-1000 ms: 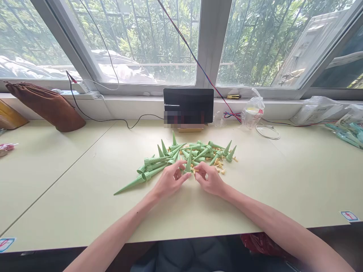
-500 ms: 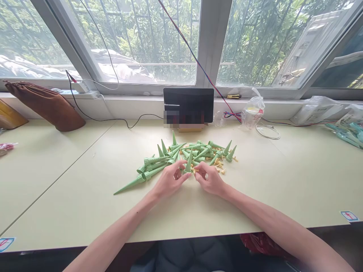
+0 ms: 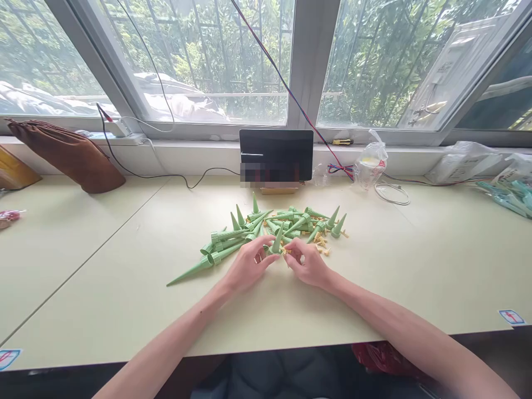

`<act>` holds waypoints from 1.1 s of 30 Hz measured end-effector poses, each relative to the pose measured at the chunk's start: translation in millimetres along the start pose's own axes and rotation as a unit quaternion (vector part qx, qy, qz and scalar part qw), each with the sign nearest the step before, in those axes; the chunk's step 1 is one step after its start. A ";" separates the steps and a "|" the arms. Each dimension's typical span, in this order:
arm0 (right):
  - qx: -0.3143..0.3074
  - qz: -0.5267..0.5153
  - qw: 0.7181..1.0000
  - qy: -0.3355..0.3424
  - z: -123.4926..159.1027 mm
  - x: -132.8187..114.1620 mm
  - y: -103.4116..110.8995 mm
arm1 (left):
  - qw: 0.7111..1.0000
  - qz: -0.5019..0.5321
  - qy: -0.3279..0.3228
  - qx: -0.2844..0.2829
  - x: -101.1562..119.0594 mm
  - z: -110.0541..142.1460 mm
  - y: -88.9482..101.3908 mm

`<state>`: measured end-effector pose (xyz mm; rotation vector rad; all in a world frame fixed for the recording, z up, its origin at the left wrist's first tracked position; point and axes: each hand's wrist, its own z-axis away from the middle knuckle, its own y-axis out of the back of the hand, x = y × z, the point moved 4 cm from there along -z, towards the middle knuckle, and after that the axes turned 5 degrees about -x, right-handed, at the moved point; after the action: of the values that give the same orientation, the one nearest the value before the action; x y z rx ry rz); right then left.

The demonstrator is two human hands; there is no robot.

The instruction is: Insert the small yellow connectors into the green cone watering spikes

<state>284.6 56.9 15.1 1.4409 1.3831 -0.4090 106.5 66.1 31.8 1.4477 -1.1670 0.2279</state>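
My left hand (image 3: 252,261) has its thumb and fingers closed round the base of a green plastic spike (image 3: 277,239), which points up and leans a little to the right. Close by on the right, my right hand (image 3: 308,262) pinches a small yellow plastic piece (image 3: 286,251) against the side of the spike's base. Whether the piece sits inside the base is too small to tell. Just beyond both hands lies a heap of green spikes (image 3: 233,244), some standing on their bases. Loose yellow pieces (image 3: 320,239) are scattered to the right of the heap.
A dark-screened tablet (image 3: 276,155) stands on a small stand behind the heap. A brown pouch (image 3: 70,158) and a black cable (image 3: 158,176) are at the back left. A bagged cup (image 3: 371,163) and a coiled white cable (image 3: 393,194) lie at the back right.
The spike in my left hand has tilted slightly to the right, its tip moving right and down. Both hands have stayed in nearly the same place.
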 end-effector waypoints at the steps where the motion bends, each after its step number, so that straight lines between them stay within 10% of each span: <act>1: -0.001 0.001 1.000 -0.001 0.0 -0.4 0.1 | 1.000 0.000 -0.002 0.000 0.1 0.0 -0.1; 33: -0.018 0.002 1.000 -0.006 -1.9 -2.8 -0.2 | 1.000 -0.010 -0.013 0.001 3.5 0.6 -0.6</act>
<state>283.0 57.0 18.0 1.4107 1.3703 -0.3883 108.3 63.7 33.7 1.4674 -1.1729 0.1969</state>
